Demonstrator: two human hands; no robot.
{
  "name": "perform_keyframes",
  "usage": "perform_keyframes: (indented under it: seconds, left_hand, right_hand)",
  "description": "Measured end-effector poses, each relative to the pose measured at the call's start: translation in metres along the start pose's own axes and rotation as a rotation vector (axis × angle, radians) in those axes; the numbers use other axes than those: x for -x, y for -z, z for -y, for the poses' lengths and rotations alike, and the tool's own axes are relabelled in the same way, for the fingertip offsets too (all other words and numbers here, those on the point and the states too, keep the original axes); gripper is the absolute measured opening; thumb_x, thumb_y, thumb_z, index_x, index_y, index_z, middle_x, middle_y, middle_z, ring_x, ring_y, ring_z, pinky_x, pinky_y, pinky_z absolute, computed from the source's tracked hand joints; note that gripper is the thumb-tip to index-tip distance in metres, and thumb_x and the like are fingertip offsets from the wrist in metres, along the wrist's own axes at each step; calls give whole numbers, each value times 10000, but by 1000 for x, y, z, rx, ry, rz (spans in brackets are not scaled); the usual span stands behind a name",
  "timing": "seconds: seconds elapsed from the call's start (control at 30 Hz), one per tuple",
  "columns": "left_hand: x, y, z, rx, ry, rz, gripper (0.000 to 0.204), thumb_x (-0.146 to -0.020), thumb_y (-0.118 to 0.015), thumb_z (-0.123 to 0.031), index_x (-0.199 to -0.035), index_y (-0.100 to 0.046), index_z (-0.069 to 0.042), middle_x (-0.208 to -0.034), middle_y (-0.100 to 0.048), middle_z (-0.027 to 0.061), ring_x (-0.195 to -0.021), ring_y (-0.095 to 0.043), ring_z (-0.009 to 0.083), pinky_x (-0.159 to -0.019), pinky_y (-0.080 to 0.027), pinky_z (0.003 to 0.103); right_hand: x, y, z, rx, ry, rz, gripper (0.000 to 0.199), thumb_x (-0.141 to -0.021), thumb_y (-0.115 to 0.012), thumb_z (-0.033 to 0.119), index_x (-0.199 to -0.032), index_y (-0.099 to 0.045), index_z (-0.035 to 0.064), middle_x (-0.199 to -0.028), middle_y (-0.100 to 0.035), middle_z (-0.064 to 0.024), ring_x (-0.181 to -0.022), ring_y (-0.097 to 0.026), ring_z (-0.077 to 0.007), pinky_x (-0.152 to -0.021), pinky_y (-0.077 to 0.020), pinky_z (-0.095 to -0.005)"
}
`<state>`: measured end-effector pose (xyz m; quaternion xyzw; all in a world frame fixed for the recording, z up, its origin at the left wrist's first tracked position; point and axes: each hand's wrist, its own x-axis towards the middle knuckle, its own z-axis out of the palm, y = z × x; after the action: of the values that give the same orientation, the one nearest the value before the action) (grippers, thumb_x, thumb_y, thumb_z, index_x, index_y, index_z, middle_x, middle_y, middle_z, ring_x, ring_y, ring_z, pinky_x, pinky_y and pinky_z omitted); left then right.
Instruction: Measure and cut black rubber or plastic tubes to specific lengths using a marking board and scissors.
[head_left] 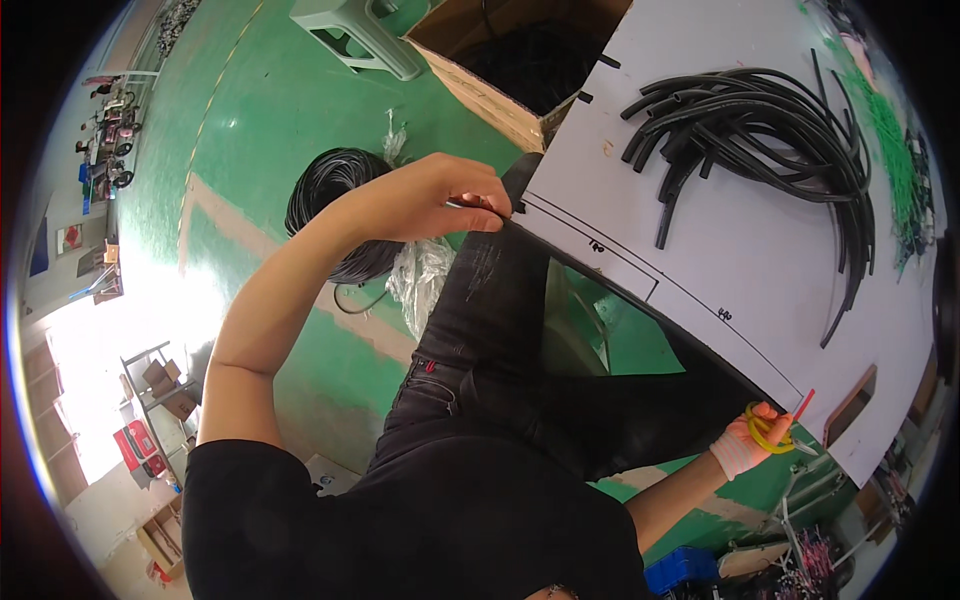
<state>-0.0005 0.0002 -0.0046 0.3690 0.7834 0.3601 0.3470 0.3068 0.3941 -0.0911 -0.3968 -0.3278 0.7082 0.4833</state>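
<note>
Right hand [765,430] by the right end of the white worktable's [720,260] near edge: fingers wrapped round yellow-handled scissors [772,438]; can't tell if they also pinch tube. Left hand [470,200] at that edge's left end, thumb and fingers pinching black tubing [640,302], which runs along the edge beside drawn lines. Looks stretched against the marks, not yet cut. Red strip [804,404] on tabletop near scissors, cutout slot [850,402] just beyond.

Past the lines: pile of tube lengths [760,130] on the table, apparently done; lies off the lines, not blocking. Green wires [885,130] at the far side.

Floor, left of table: tubing coil [335,185], probably stock left to cut; crumpled clear plastic [420,280] beside it, possible snag. Carton [490,90] by table's left side, dark contents; pale stool [360,35] farther off.
</note>
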Motion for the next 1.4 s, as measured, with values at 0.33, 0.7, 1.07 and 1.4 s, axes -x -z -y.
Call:
perform_keyframes:
  seconds: [0.33, 0.7, 1.07, 1.4]
  left_hand:
    - [1, -5, -41, 489, 78, -287, 147, -857, -593, -128, -893, -577, 13, -752, -568, 4, -662, -517, 55, -609, -434, 203]
    - [-67, -20, -76, 562, 61, -447, 191, -862, -589, -192, -868, -596, -1, -751, -546, -13, -671, -522, 61, -610, -412, 190]
    - [-68, -18, -88, 560, 22, -426, 193, -863, -591, -171, -882, -589, 21, -763, -555, -6, -704, -506, 65, -659, -429, 205]
    - [-67, -11, -87, 507, 53, -399, 209, -853, -604, -184, -863, -589, 24, -754, -555, -1, -683, -505, 65, -637, -436, 208]
  right_hand:
    - [-83, -151, 119, 306, 457, 593, 248, -923, -475, 231, -1051, -502, 20, -924, -506, -57, -752, -442, -111, -657, -381, -224]
    - [93, -185, 13, 818, -366, 1342, 507, -805, -617, 455, -1018, -496, 12, -837, -497, -19, -628, -453, -51, -555, -371, -181]
    - [94, -224, -6, 968, -322, 1524, 461, -808, -636, 415, -1008, -497, 24, -881, -511, -35, -742, -457, -86, -712, -405, -238]
    - [91, -235, -12, 1023, -320, 1573, 443, -799, -660, 373, -989, -494, 9, -863, -514, -42, -765, -472, -99, -710, -408, -237]
